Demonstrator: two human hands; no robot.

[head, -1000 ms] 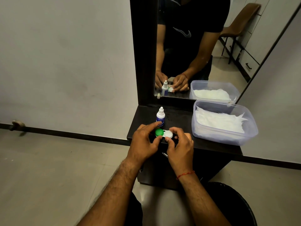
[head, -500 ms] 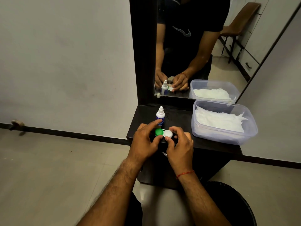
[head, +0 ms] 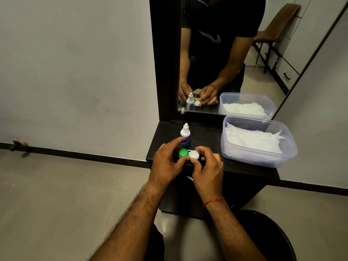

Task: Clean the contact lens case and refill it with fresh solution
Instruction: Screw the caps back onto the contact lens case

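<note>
A contact lens case (head: pixel 188 154) with one green cap and one white cap sits between my hands over the front of a dark shelf (head: pixel 205 137). My left hand (head: pixel 166 162) pinches the green side between forefinger and thumb. My right hand (head: pixel 206 167) pinches the white side the same way. Both caps are on. A small white solution bottle (head: pixel 185 135) with a blue label stands upright just behind the case, its cap on, close to my left forefinger.
A clear plastic tub (head: pixel 288 147) holding white tissues stands on the right half of the shelf. A mirror (head: pixel 235 53) rises behind the shelf and reflects my arms. A black round bin (head: pixel 269 234) sits on the floor at lower right.
</note>
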